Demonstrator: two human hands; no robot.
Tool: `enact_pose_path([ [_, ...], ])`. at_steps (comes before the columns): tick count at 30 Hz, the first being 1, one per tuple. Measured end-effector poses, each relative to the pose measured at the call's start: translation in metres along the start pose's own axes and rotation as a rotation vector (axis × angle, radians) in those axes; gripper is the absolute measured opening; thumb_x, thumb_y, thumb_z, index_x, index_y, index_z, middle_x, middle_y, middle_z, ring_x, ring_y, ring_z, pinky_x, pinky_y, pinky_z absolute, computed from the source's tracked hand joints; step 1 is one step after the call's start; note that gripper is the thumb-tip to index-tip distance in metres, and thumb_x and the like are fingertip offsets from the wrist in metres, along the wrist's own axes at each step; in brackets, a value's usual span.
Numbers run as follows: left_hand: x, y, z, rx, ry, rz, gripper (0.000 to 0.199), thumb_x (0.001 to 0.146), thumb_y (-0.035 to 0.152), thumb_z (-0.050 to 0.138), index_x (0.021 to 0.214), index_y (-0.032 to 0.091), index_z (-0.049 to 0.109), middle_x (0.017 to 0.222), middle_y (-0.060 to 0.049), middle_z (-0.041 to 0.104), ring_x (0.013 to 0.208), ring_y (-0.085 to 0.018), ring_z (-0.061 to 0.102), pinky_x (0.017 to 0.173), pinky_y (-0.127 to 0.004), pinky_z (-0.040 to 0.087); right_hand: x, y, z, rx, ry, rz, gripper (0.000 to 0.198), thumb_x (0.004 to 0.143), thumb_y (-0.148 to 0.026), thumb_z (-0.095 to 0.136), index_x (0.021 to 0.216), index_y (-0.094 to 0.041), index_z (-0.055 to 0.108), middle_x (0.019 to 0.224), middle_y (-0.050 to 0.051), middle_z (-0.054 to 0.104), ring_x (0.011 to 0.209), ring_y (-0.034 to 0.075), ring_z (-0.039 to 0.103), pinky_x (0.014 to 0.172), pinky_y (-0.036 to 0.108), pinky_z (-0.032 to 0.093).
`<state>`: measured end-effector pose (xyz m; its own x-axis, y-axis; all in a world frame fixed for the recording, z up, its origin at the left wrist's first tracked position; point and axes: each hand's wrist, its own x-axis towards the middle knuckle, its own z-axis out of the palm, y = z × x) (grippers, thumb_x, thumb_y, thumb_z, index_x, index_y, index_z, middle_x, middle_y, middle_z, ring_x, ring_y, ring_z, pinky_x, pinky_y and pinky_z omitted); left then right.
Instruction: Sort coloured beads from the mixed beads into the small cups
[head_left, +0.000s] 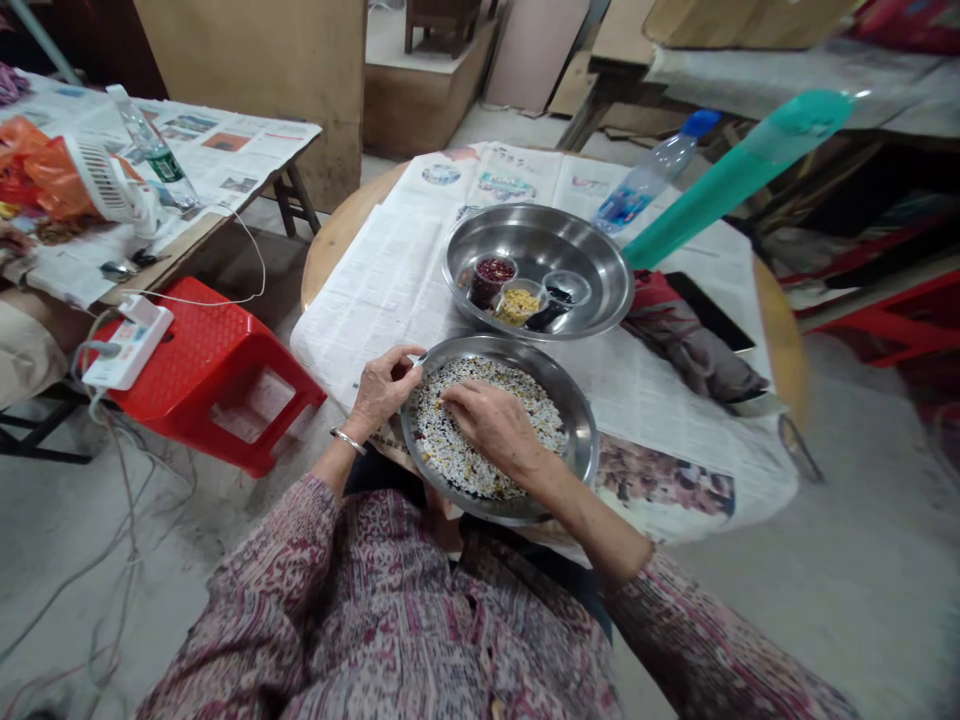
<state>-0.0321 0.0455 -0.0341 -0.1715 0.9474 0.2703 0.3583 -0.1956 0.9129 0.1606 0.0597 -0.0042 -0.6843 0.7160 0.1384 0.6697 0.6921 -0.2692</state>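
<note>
A steel bowl (585, 430) at the table's near edge holds a mix of white grains (536, 395) with dark and yellow bits among them. My left hand (386, 385), with a silver bangle at the wrist, pinches the bowl's left rim. Over the middle of the grains, my right hand (495, 425) has its fingers drawn together, tips down in the mix; what they pinch is hidden. Just behind, a larger steel basin (540, 220) holds small clear cups: one of dark red beans (495, 270), one of yellow grains (519, 305) and one with black contents (559, 295).
Newspaper (360, 290) covers the round table. Toward its right side are a blue-capped bottle (645, 175), a long green tube (742, 180), a grey-red cloth item (682, 340) and a black phone (709, 310). At left, a red stool (202, 370) bears a power strip (131, 345); cords trail across the floor.
</note>
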Motion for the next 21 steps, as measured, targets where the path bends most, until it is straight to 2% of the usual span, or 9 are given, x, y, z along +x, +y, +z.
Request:
enact_pose_path([
  [3, 0.0, 0.001, -0.001, 0.01, 0.001, -0.016, 0.021, 0.083, 0.016, 0.061, 0.102, 0.019, 0.07, 0.065, 0.006, 0.051, 0.06, -0.009, 0.048, 0.063, -0.022, 0.041, -0.004, 0.0, -0.003, 0.071, 0.043, 0.027, 0.021, 0.094, -0.017, 0.053, 0.093, -0.019, 0.073, 0.09, 0.009, 0.074, 0.086, 0.022, 0.066, 0.076, 0.032, 0.044],
  [5, 0.0, 0.001, -0.001, 0.016, 0.003, -0.019, 0.021, 0.083, 0.016, 0.061, 0.102, 0.019, 0.07, 0.065, 0.007, 0.051, 0.059, -0.009, 0.048, 0.063, -0.022, 0.041, -0.006, 0.0, -0.005, 0.216, 0.094, 0.064, 0.02, 0.09, -0.016, 0.055, 0.093, -0.02, 0.074, 0.093, 0.009, 0.076, 0.087, 0.022, 0.067, 0.079, 0.034, 0.046],
  [7, 0.0, 0.001, -0.001, 0.012, 0.002, -0.015, 0.022, 0.083, 0.016, 0.061, 0.102, 0.018, 0.07, 0.065, 0.006, 0.051, 0.059, -0.009, 0.048, 0.062, -0.022, 0.04, -0.007, 0.0, -0.007, 0.467, 0.134, 0.16, 0.018, 0.087, -0.018, 0.057, 0.091, -0.021, 0.075, 0.092, 0.007, 0.077, 0.084, 0.02, 0.068, 0.079, 0.034, 0.048],
  [10, 0.0, 0.0, 0.0, 0.009, 0.001, -0.008, 0.022, 0.083, 0.017, 0.061, 0.103, 0.018, 0.07, 0.065, 0.007, 0.05, 0.058, -0.009, 0.047, 0.062, -0.022, 0.04, -0.008, 0.002, -0.011, 0.925, 0.133, 0.413, 0.014, 0.079, -0.031, 0.068, 0.085, -0.021, 0.076, 0.078, 0.003, 0.075, 0.068, 0.016, 0.064, 0.065, 0.031, 0.047],
  [12, 0.0, 0.0, 0.0, 0.012, 0.002, -0.004, 0.022, 0.083, 0.017, 0.061, 0.103, 0.018, 0.07, 0.065, 0.007, 0.051, 0.058, -0.009, 0.047, 0.061, -0.022, 0.04, -0.009, 0.004, -0.015, 1.186, 0.121, 0.563, 0.021, 0.07, -0.037, 0.078, 0.083, -0.021, 0.077, 0.073, 0.002, 0.074, 0.062, 0.014, 0.06, 0.058, 0.028, 0.043],
  [15, 0.0, 0.001, 0.0, 0.026, 0.006, 0.0, 0.021, 0.083, 0.017, 0.062, 0.102, 0.018, 0.07, 0.065, 0.006, 0.052, 0.059, -0.009, 0.047, 0.062, -0.022, 0.04, -0.011, 0.006, -0.022, 1.46, 0.083, 0.672, 0.029, 0.059, -0.038, 0.086, 0.081, -0.021, 0.078, 0.075, 0.003, 0.075, 0.062, 0.011, 0.06, 0.057, 0.025, 0.043],
  [18, 0.0, 0.001, -0.001, 0.041, 0.012, 0.0, 0.021, 0.083, 0.017, 0.062, 0.102, 0.018, 0.07, 0.066, 0.006, 0.054, 0.06, -0.009, 0.048, 0.063, -0.022, 0.04, -0.015, 0.007, -0.026, 1.581, 0.047, 0.7, 0.032, 0.054, -0.037, 0.09, 0.08, -0.021, 0.078, 0.075, 0.003, 0.075, 0.063, 0.01, 0.06, 0.06, 0.025, 0.045],
  [21, 0.0, 0.002, -0.001, 0.039, 0.011, 0.0, 0.021, 0.083, 0.018, 0.061, 0.103, 0.018, 0.07, 0.066, 0.006, 0.054, 0.06, -0.009, 0.048, 0.063, -0.021, 0.041, -0.018, 0.009, -0.025, 1.523, 0.061, 0.659, 0.028, 0.059, -0.039, 0.086, 0.081, -0.022, 0.078, 0.077, 0.003, 0.074, 0.063, 0.011, 0.059, 0.059, 0.026, 0.045],
])
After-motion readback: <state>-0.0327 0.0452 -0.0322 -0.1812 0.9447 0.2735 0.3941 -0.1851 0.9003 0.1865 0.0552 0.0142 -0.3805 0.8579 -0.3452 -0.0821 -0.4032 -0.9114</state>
